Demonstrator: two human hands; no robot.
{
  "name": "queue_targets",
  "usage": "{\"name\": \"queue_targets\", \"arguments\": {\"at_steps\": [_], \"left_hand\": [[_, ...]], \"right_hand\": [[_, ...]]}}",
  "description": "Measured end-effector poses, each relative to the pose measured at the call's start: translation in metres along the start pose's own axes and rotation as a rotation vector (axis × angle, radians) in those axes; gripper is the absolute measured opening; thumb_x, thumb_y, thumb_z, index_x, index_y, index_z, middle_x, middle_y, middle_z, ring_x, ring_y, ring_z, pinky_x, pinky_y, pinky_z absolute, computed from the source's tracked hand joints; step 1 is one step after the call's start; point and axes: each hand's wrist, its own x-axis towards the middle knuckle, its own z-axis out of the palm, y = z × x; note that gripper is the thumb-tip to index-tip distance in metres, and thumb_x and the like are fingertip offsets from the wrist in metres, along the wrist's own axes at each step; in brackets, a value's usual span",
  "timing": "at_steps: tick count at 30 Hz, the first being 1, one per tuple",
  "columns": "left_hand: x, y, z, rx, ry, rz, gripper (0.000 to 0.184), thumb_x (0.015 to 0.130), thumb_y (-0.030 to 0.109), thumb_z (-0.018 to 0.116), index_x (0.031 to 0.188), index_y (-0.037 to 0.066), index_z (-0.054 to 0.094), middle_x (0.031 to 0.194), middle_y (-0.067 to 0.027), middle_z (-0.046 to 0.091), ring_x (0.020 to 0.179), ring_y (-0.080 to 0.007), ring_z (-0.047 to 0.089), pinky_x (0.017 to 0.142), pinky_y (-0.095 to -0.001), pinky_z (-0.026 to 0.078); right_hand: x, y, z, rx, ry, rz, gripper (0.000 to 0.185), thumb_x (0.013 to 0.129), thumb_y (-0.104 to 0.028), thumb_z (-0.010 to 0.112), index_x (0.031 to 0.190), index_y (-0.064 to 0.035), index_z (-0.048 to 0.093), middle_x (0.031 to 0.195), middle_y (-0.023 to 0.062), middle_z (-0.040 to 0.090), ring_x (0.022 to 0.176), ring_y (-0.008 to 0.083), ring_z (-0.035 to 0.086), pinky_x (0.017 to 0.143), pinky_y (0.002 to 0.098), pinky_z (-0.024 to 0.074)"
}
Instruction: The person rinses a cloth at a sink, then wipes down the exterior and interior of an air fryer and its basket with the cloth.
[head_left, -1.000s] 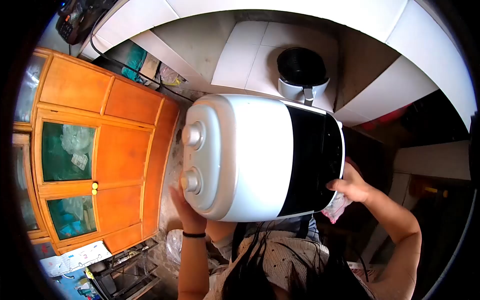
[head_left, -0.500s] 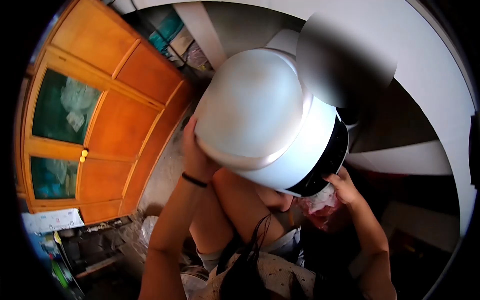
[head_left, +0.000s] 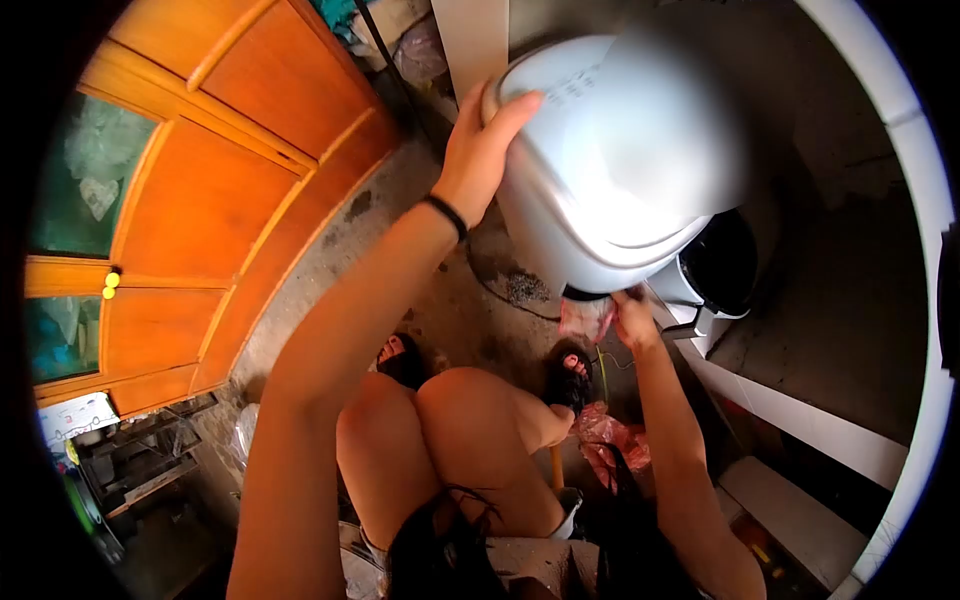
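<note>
A white appliance body (head_left: pixel 590 150) is tilted at the edge of the tiled recess, its upper right part blurred. My left hand (head_left: pixel 483 145) grips its upper left edge, thumb on top and fingers around the side. Low at its front end, my right hand (head_left: pixel 632 318) holds it from beneath, with a pinkish cloth (head_left: pixel 586 318) beside the fingers. Just right of the appliance sits a black basket (head_left: pixel 718 262) with a white front and handle, partly hidden behind the body.
An orange wooden cabinet (head_left: pixel 200 200) with glass panes stands at the left. Red plastic (head_left: pixel 612 440) lies near my feet. A dark cable runs over the stained floor (head_left: pixel 440 320). Metal racks (head_left: pixel 150 470) are at the lower left, a white ledge (head_left: pixel 800 405) at the right.
The appliance has turned and moved up and right toward the recess, with both hands still on it. The view has shifted, and the floor, my feet and the basket now show.
</note>
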Motion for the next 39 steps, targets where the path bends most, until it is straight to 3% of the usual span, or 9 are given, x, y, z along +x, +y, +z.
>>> {"name": "queue_targets", "arguments": {"at_steps": [8, 11, 12, 15, 17, 24, 29, 32, 39], "left_hand": [[0.062, -0.031, 0.02, 0.248, -0.077, 0.014, 0.092, 0.066, 0.049, 0.075, 0.132, -0.003, 0.037, 0.118, -0.0193, 0.055, 0.108, -0.0238, 0.056, 0.091, -0.0315, 0.045], [0.072, -0.04, 0.03, 0.374, -0.041, 0.083, 0.07, 0.081, 0.039, 0.063, 0.133, 0.0, 0.037, 0.12, -0.0185, 0.054, 0.11, -0.0275, 0.054, 0.096, -0.0342, 0.04], [0.08, -0.046, 0.028, 0.283, -0.09, -0.061, 0.095, 0.07, 0.047, 0.073, 0.139, 0.002, 0.025, 0.126, -0.022, 0.048, 0.114, -0.031, 0.051, 0.099, -0.0346, 0.039], [0.082, -0.051, 0.036, 0.571, -0.021, -0.132, 0.092, 0.071, 0.048, 0.072, 0.138, 0.001, 0.028, 0.128, -0.0221, 0.048, 0.119, -0.0311, 0.047, 0.1, -0.0357, 0.038], [0.089, -0.072, 0.042, 0.456, -0.094, 0.119, 0.096, 0.068, 0.052, 0.071, 0.137, 0.0, 0.028, 0.133, -0.0239, 0.044, 0.124, -0.0333, 0.043, 0.103, -0.037, 0.035], [0.097, -0.084, 0.053, 0.418, -0.063, 0.168, 0.09, 0.071, 0.042, 0.073, 0.136, -0.002, 0.029, 0.128, -0.0215, 0.047, 0.121, -0.0304, 0.045, 0.103, -0.0356, 0.035], [0.097, -0.095, 0.052, 0.419, -0.054, 0.218, 0.093, 0.07, 0.044, 0.074, 0.136, -0.003, 0.029, 0.129, -0.0193, 0.047, 0.121, -0.0296, 0.045, 0.101, -0.0351, 0.037], [0.089, -0.084, 0.054, 0.624, 0.007, 0.149, 0.075, 0.079, 0.04, 0.066, 0.133, -0.002, 0.034, 0.127, -0.0186, 0.05, 0.119, -0.0299, 0.048, 0.1, -0.0365, 0.039], [0.07, -0.105, 0.043, 0.388, 0.032, -0.138, 0.095, 0.066, 0.053, 0.074, 0.132, -0.004, 0.037, 0.123, -0.0223, 0.053, 0.11, -0.0277, 0.056, 0.097, -0.0341, 0.042]], "right_hand": [[0.084, -0.016, 0.008, -0.017, 0.091, -0.108, 0.057, 0.082, 0.001, 0.064, 0.132, 0.003, 0.038, 0.128, 0.0127, 0.05, 0.112, 0.025, 0.051, 0.093, 0.0349, 0.0424], [0.12, -0.011, -0.013, 0.037, 0.079, -0.214, 0.054, 0.082, 0.006, 0.06, 0.131, 0.0045, 0.038, 0.128, 0.0125, 0.05, 0.112, 0.0238, 0.051, 0.096, 0.0351, 0.0416], [0.131, -0.008, -0.021, 0.0, 0.095, -0.236, 0.054, 0.081, 0.008, 0.058, 0.131, 0.0046, 0.038, 0.127, 0.0119, 0.05, 0.112, 0.0225, 0.051, 0.097, 0.0341, 0.0409], [0.155, 0.001, -0.041, 0.021, 0.026, -0.368, 0.045, 0.081, 0.003, 0.063, 0.124, 0.0013, 0.049, 0.118, 0.0095, 0.057, 0.109, 0.0226, 0.053, 0.091, 0.0366, 0.044], [0.16, -0.004, -0.038, -0.042, 0.071, -0.278, 0.043, 0.08, 0.003, 0.065, 0.121, 0.0004, 0.05, 0.117, 0.009, 0.057, 0.107, 0.0227, 0.054, 0.091, 0.037, 0.0445], [0.169, -0.021, -0.044, -0.144, 0.168, -0.296, 0.04, 0.08, -0.004, 0.067, 0.118, -0.001, 0.053, 0.115, 0.0096, 0.058, 0.104, 0.0243, 0.055, 0.089, 0.0378, 0.0453], [0.186, -0.015, -0.069, -1.25, 0.342, -0.497, 0.044, 0.078, -0.02, 0.073, 0.11, 0.0039, 0.056, 0.105, 0.0124, 0.061, 0.093, 0.0226, 0.058, 0.074, 0.0342, 0.0491], [0.135, -0.012, -0.031, -0.607, 0.375, -0.251, 0.045, 0.076, -0.022, 0.075, 0.106, 0.0037, 0.057, 0.093, 0.0102, 0.063, 0.072, 0.0178, 0.059, 0.055, 0.0292, 0.0482], [0.009, -0.001, -0.004, -0.182, 0.254, -0.211, 0.026, 0.083, -0.008, 0.064, 0.106, 0.0009, 0.057, 0.099, 0.0099, 0.063, 0.083, 0.0155, 0.061, 0.071, 0.0257, 0.0497]]}}
